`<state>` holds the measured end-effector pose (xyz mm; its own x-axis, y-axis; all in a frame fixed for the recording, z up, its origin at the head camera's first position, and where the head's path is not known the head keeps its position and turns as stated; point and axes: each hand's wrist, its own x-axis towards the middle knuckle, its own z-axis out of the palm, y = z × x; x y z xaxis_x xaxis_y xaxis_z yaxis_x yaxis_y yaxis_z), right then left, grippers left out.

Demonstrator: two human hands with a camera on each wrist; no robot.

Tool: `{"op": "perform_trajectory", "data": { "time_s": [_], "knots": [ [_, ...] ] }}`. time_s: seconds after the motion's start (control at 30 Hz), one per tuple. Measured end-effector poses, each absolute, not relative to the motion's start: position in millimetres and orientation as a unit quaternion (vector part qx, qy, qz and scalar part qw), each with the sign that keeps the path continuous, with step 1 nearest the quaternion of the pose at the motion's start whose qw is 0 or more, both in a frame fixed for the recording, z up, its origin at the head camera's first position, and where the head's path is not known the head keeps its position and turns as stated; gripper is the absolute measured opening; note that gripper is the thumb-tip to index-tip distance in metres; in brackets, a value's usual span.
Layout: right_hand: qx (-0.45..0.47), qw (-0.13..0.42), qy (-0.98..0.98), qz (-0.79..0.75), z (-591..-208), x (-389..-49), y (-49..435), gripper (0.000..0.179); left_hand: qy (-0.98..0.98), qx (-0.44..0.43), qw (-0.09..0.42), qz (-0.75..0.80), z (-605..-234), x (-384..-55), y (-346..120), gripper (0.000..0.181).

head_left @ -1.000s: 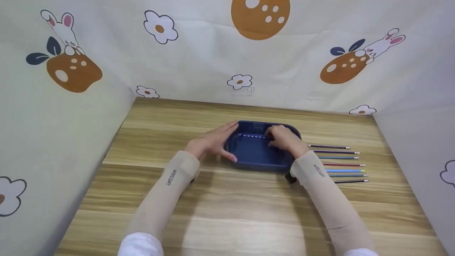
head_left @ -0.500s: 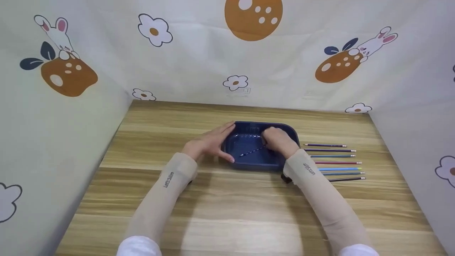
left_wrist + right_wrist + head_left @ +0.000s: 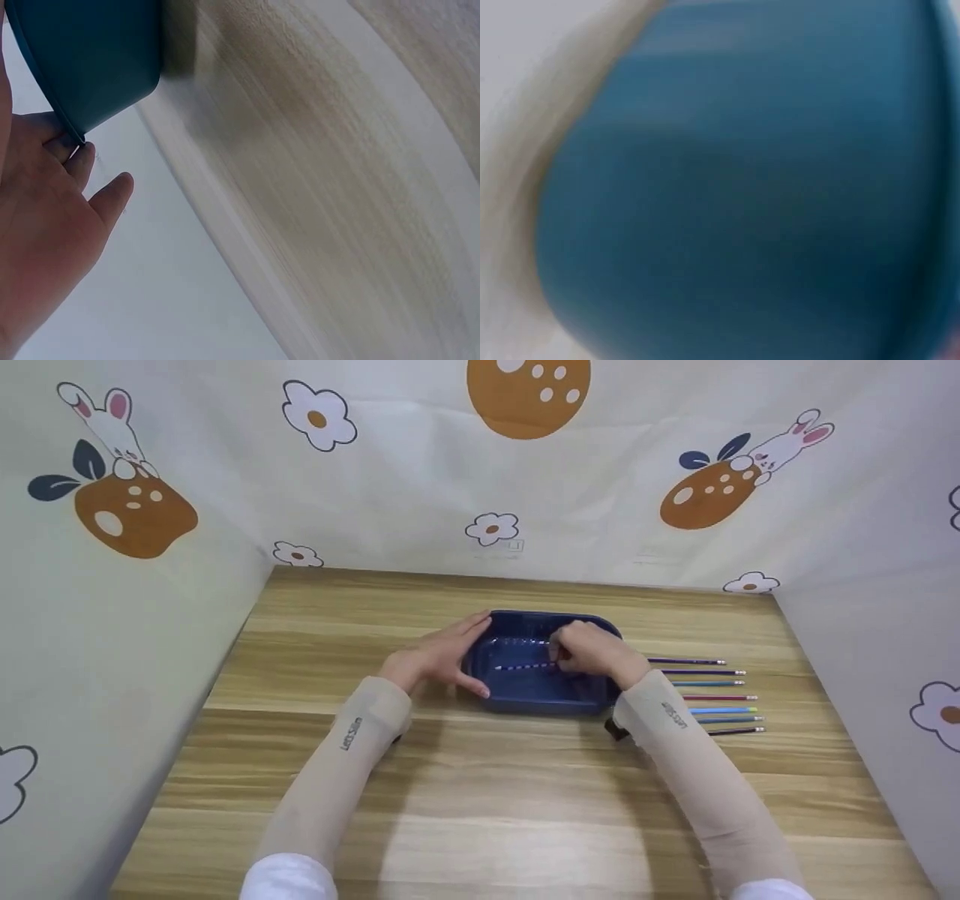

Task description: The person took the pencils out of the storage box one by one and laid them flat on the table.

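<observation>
A dark blue rectangular plastic box (image 3: 536, 706) sits on the wooden table, its inside facing up. My left hand (image 3: 441, 655) rests at its left end, with spread, nearly straight fingers on the rim and the thumb at the front corner. In the left wrist view, fingertips touch the rim of the box (image 3: 105, 67). Inside the box, my right hand (image 3: 592, 649) pinches a dark pencil with light markings (image 3: 517, 667). Its point faces left; the other end is hidden by the fingers. The right wrist view is filled by the blurred outer wall of the box (image 3: 727, 195).
Right of the box, several pencils lie in a row with their eraser ends to the right, among them a red pencil (image 3: 720, 697) and a light blue pencil (image 3: 724, 710). My right forearm covers part of them. Patterned cloth walls (image 3: 405, 472) enclose the table.
The pencil in my right hand has swung from the far wall to a slant, then nearly level across the box. My left hand keeps its place on the rim. The head view has shifted slightly.
</observation>
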<state>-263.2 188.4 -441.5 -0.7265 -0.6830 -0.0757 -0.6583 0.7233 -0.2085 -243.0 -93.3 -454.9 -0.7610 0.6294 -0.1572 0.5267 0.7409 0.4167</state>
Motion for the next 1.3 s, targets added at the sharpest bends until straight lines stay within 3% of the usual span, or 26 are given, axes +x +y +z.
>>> {"op": "perform_trajectory", "data": {
  "time_s": [0.27,0.63,0.8,0.93,1.1,1.3],
  "knots": [
    [-0.370,0.054,0.913,-0.162,-414.5,-262.5,211.5,0.010,0.923,0.311,0.148,0.172,-452.6,-241.1,-100.3,0.128],
    [-0.293,0.024,0.937,-0.189,-401.4,-286.2,281.1,0.008,0.921,0.303,0.162,0.181,-454.2,-237.4,-104.2,0.129],
    [-0.251,0.023,0.955,-0.154,-409.9,-298.9,319.7,0.008,0.921,0.305,0.150,0.189,-453.4,-236.1,-101.4,0.128],
    [-0.211,0.053,0.967,-0.134,-426.4,-303.4,342.2,0.008,0.922,0.304,0.151,0.188,-454.8,-231.5,-101.3,0.128],
    [-0.178,0.101,0.972,-0.117,-446.2,-306.6,358.4,0.011,0.924,0.294,0.157,0.187,-456.2,-227.2,-101.4,0.128],
    [-0.169,0.104,0.977,-0.075,-462.1,-305.4,368.9,0.016,0.920,0.312,0.147,0.185,-454.3,-228.6,-98.8,0.127]
  ]
}}
